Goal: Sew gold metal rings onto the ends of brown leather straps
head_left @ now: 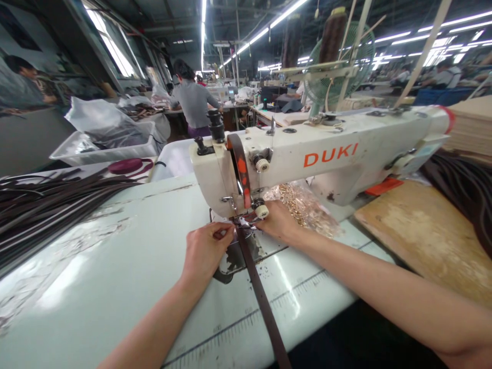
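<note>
A white DUKI sewing machine [330,154] stands on a pale green table [115,256]. A dark brown strap [261,297] runs from the table's near edge up under the machine's needle area. My left hand [205,251] pinches the strap's end at the left of the needle, fingers closed. My right hand [279,220] rests at the right of the needle, fingers curled on the strap end, partly hidden behind the machine head.
A pile of dark straps [49,205] lies at the left, more at the far right [469,189]. A clear bag of gold metal parts [303,205] sits under the machine arm. A wooden board [426,236] lies right. A person in grey [194,102] works behind.
</note>
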{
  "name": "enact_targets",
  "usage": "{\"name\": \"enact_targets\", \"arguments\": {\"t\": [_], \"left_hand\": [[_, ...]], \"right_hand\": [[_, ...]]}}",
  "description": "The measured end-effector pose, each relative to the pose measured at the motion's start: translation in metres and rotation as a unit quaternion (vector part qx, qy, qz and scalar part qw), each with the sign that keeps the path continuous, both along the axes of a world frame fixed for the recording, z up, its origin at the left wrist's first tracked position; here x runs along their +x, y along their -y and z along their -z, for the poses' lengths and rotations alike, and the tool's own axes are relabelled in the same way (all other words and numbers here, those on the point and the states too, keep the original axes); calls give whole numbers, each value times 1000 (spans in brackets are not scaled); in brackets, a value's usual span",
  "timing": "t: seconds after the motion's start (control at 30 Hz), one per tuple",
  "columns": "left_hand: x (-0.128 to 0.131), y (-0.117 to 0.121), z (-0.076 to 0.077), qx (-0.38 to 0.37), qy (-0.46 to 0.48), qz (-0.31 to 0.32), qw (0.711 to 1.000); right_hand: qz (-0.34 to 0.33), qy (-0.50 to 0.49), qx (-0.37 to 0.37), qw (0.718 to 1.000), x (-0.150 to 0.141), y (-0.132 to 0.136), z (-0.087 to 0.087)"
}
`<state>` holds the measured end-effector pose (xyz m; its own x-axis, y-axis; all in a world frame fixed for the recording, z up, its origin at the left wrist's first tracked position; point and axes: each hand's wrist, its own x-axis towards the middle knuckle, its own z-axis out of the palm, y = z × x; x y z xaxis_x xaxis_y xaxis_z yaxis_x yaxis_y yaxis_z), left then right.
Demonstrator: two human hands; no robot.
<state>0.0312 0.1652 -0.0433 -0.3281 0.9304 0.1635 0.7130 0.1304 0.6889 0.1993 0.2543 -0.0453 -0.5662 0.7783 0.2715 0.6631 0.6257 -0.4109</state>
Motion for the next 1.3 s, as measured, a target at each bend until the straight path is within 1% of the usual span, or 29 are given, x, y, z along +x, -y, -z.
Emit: {"name": "enact_targets", "arguments": {"t": [0.13, 0.43, 0.6, 0.7, 0.77, 0.87, 0.93, 1.0, 1.03, 1.1, 1.13, 1.17, 1.2, 1.3], "left_hand": [[0, 0, 2, -2, 8, 9, 1000], [1, -2, 3, 4, -8, 10, 1000], [3, -4, 4, 11, -29, 22, 999], [3, -1, 2, 24, -44, 39, 998], [1, 4, 1, 40, -59, 49, 996], [-5, 12, -2, 56, -114, 28, 992], [-9, 13, -3, 41, -140, 11, 989], [-11, 10, -3, 14, -148, 21, 989], [-11, 8, -3, -1, -151, 32, 988], [-9, 3, -1, -31, -159, 41, 986], [-9, 0, 1, -46, -162, 38, 985], [-8, -3, 3, -60, -165, 32, 984], [-8, -6, 5, -70, -171, 28, 982], [-11, -12, 10, -82, -189, 29, 978]], "right_hand": [[16, -9, -4, 1000, 3, -1, 1], [-33, 4, -12, 999, -1, 1, 0], [-38, 16, -9, 999, -8, 4, -1], [-34, 12, 2, 999, -9, 7, 0], [-32, 0, 9, 999, -4, 8, -2], [-39, -33, 8, 999, 12, 5, -10], [-46, -64, -3, 997, 26, 1, -17], [-60, -94, -25, 993, 38, -4, -22], [-81, -110, -53, 989, 43, -6, -23], [-136, -141, -130, 972, 49, -8, -23], [-157, -146, -157, 964, 50, -9, -21], [-165, -143, -166, 962, 50, -10, -20], [-156, -134, -157, 966, 50, -12, -18], [-72, -107, -82, 988, 50, -17, -14]]}}
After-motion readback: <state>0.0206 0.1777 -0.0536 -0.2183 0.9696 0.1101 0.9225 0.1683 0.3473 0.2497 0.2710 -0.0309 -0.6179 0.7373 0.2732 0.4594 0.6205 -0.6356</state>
